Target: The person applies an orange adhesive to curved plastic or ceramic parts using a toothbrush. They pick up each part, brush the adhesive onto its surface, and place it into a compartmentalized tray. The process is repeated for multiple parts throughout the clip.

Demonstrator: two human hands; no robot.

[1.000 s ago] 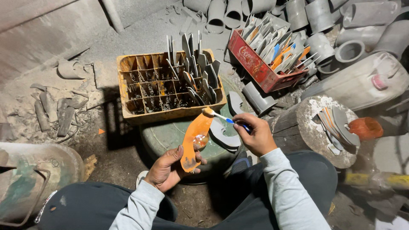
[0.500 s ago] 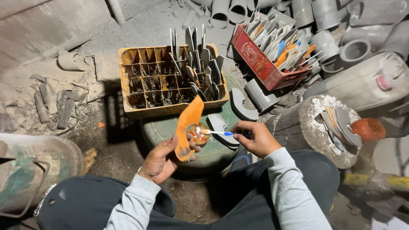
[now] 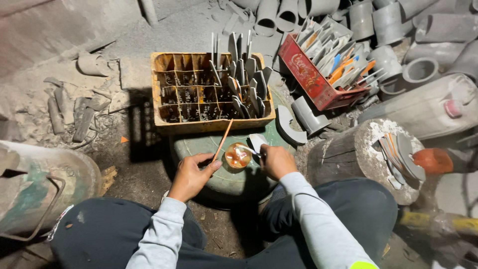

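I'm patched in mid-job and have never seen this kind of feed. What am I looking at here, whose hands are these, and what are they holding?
There is no machine: the one picture comes from a camera worn on a person's head, looking down at their own two bare hands and lap. The left hand pinches a thin orange strip, seen edge-on. The right hand holds a small tool against a shiny round orange piece; I cannot tell what the tool is. Both work over a green round drum top. Behind it stands a yellow divided crate with grey blades upright in its right-hand cells. Further right are a red crate of mixed blades and a wooden stump with more pieces on top.
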